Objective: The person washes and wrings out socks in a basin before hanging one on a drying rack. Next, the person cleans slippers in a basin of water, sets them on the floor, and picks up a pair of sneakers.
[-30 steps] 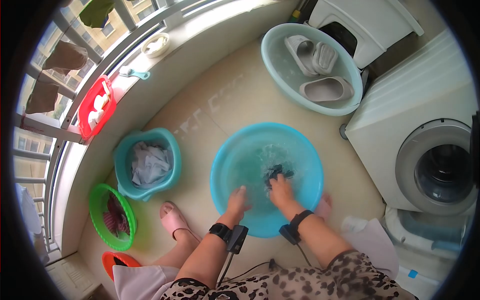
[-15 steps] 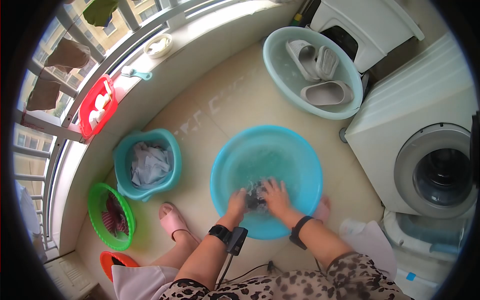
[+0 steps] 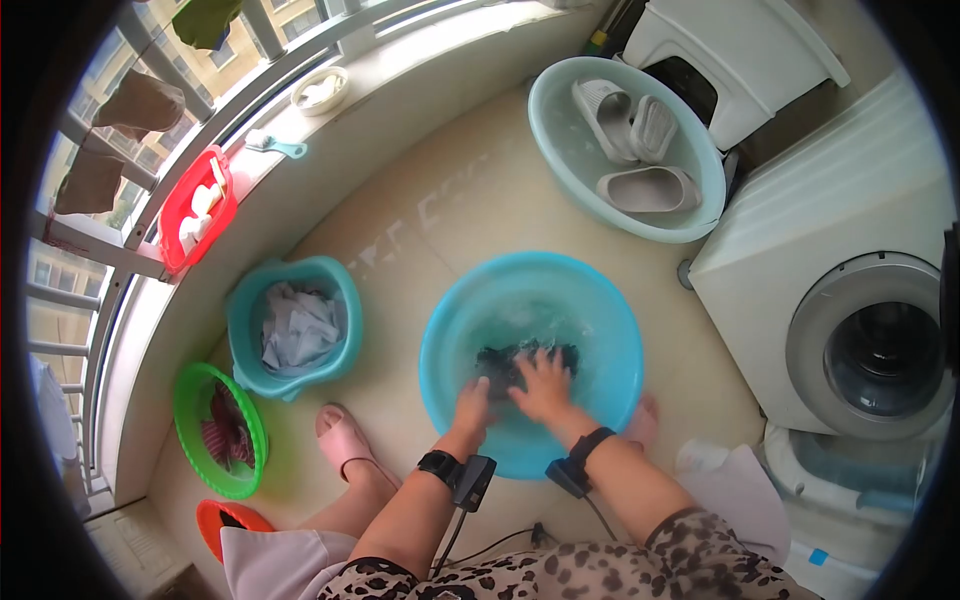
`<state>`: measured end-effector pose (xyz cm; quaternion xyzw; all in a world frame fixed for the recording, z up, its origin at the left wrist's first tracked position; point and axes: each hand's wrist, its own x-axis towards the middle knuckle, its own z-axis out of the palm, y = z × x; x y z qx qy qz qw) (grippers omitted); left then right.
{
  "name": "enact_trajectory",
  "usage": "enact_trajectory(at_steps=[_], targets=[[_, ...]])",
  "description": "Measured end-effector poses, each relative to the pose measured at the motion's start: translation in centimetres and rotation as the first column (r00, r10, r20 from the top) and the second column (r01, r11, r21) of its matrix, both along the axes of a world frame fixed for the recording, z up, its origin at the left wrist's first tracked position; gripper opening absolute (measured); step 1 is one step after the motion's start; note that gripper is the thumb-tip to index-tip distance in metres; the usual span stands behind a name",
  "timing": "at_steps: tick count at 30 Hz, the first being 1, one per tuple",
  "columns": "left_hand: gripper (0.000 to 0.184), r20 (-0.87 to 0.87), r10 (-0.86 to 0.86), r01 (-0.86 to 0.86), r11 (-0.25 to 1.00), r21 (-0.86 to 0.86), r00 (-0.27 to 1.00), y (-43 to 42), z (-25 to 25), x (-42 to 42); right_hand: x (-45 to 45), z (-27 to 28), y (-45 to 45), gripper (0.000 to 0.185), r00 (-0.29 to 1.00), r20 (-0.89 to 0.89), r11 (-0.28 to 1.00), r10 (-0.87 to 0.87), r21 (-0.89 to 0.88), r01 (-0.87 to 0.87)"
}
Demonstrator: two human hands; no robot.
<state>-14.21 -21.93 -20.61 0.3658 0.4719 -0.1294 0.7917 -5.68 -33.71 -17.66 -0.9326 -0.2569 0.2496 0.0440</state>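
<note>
Right hand, fingers spread wide, lies over a dark, crumpled cloth in the water of a round, bright-blue plastic basin. Left hand is at the cloth's left edge (whether it grips, I cannot tell). Leftward stands a turquoise plastic tub holding pale, rumpled fabric.

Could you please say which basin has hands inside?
The central blue basin, holding dark cloth, with left hand and right hand inside; the others contain neither hand.
</note>
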Motion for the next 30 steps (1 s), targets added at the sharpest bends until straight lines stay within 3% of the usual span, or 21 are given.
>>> enact_trajectory(at_steps=[1, 4, 5, 8, 9, 10, 11, 12, 13, 14, 15, 16, 17, 19, 21, 24, 25, 26, 28, 29, 30], targets=[[0.051, 0.014, 0.029, -0.029, 0.999, -0.033, 0.999, 0.1, 0.5, 0.0, -0.5, 0.7, 0.2, 0.058, 0.945, -0.127, 0.953, 0.302, 0.070, -0.295], [0.049, -0.003, 0.000, 0.000, 1.000, -0.016, 1.000, 0.3, 0.4, -0.1, 0.7, -1.9, -1.7, 0.042, 0.952, 0.258, 0.955, 0.164, 0.200, -0.218], [0.049, -0.018, -0.026, 0.026, 1.000, 0.008, 1.000, 0.4, 0.2, -0.2, 1.4, -1.8, -1.9, 0.029, 0.925, 0.379, 0.993, 0.017, 0.101, -0.059], [0.046, -0.081, -0.025, 0.029, 0.999, 0.044, 0.996, -0.1, 0.4, 0.1, 1.1, -2.3, -1.8, 0.020, 0.986, -0.023, 0.978, 0.167, 0.129, -0.162], [0.048, -0.054, -0.015, 0.016, 1.000, 0.009, 0.998, -0.1, 0.1, 0.2, 1.2, -2.5, -1.5, 0.017, 0.949, -0.152, 0.922, 0.277, 0.320, -0.218], [0.050, -0.029, -0.002, 0.001, 1.000, -0.027, 1.000, 0.0, -0.6, 0.0, 1.9, -2.6, -1.6, 0.017, 0.928, -0.370, 0.908, 0.041, 0.402, 0.120], [0.052, -0.007, 0.012, -0.013, 0.998, -0.062, 1.000, 0.2, -1.2, -0.3, 3.0, -2.8, -1.7, 0.017, 0.794, -0.588, 0.799, -0.158, 0.396, 0.452], [0.054, 0.004, -0.002, 0.002, 0.998, -0.063, 1.000, 0.3, -2.0, -0.4, 4.4, -2.4, -1.9, 0.018, 0.563, -0.773, 0.610, -0.292, 0.303, 0.732], [0.056, 0.013, -0.016, 0.017, 0.998, -0.064, 1.000, 0.5, -2.5, -0.6, 6.4, -3.1, -2.6, 0.034, 0.595, -0.743, 0.694, -0.305, 0.255, 0.673], [0.058, 0.024, -0.033, 0.035, 0.997, -0.063, 0.999, 0.5, -3.0, -0.7, 6.2, -3.8, -3.1, 0.039, 0.791, -0.488, 0.784, -0.369, 0.294, 0.547], [0.059, 0.011, -0.034, 0.034, 0.998, -0.061, 0.999, 0.4, -2.0, -0.6, 5.7, -3.0, -3.1, 0.044, 0.909, -0.182, 0.866, -0.376, 0.281, 0.415], [0.061, 0.002, -0.034, 0.034, 0.998, -0.060, 0.999, 0.4, 0.1, -0.3, 5.2, -2.0, -3.2, 0.050, 0.936, 0.142, 0.933, -0.321, 0.217, 0.287], [0.062, -0.004, -0.030, 0.029, 0.998, -0.055, 1.000, 0.5, 1.3, 0.1, 4.9, -1.0, -3.0, 0.060, 0.944, 0.091, 0.916, -0.317, 0.288, 0.279], [0.062, -0.033, -0.076, 0.075, 0.997, -0.013, 0.997, 0.7, 0.8, 0.1, 2.1, 0.4, -2.1, 0.054, 0.999, 0.022, 0.987, 0.039, 0.154, -0.042], [0.063, -0.049, -0.085, 0.085, 0.996, 0.000, 0.995, 0.5, 0.1, -0.2, 0.8, -1.0, -2.7, 0.040, 0.901, -0.037, 0.896, 0.432, 0.136, -0.423], [0.064, -0.017, -0.064, 0.064, 0.998, -0.019, 0.998, 0.6, 0.0, -0.1, 2.4, -3.8, -4.1, 0.028, 0.995, 0.092, 0.991, -0.029, 0.132, 0.016], [0.066, -0.004, -0.078, 0.078, 0.997, -0.029, 0.997, 0.7, 0.5, -0.2, 2.5, -4.2, -3.7, 0.034, 0.978, 0.048, 0.968, -0.205, 0.159, 0.195], [0.067, 0.010, -0.101, 0.101, 0.994, -0.043, 0.995, 0.5, 1.0, -0.5, 2.2, -4.4, -3.8, 0.035, 0.940, -0.210, 0.921, -0.271, 0.228, 0.316], [0.067, -0.031, -0.044, 0.039, 0.989, -0.142, 0.999, 0.3, 2.0, 0.2, 2.3, -2.0, -2.4, 0.037, 0.703, -0.654, 0.776, -0.279, 0.278, 0.566], [0.068, -0.049, -0.018, 0.008, 0.982, -0.187, 0.999, 0.3, 2.7, 0.6, 1.4, -0.2, -1.9, 0.044, 0.828, -0.535, 0.842, -0.166, 0.360, 0.402], [0.068, 0.021, 0.052, -0.045, 0.963, -0.266, 0.998, 0.3, 3.4, 0.9, 0.3, 5.0, -0.4, 0.043, 0.834, -0.537, 0.830, -0.126, 0.403, 0.385]])
